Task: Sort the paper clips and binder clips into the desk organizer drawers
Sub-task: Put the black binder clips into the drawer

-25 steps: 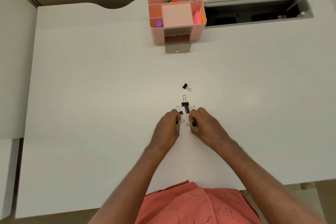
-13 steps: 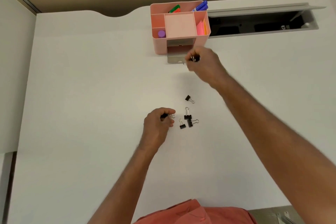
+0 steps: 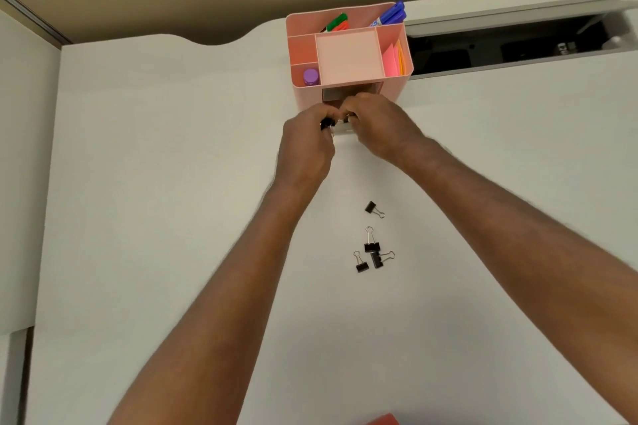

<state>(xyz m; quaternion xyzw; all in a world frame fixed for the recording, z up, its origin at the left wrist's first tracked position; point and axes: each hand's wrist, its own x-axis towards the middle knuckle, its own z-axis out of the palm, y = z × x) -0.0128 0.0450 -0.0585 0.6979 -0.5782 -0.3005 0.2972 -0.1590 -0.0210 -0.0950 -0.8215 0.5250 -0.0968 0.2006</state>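
Both hands moved to drawer (image 3: 340,128), left hand (image 3: 307,138) gripping binder clip (image 3: 326,123)

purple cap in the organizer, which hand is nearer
Left. The left hand sits just below the purple cap; the right hand is further off, below and right.

Matt white desk (image 3: 172,217), pink plastic organizer (image 3: 400,86), black metal binder clips (image 3: 372,247).

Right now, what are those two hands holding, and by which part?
The left hand pinches a black binder clip by its body; the right hand's contents are hidden.
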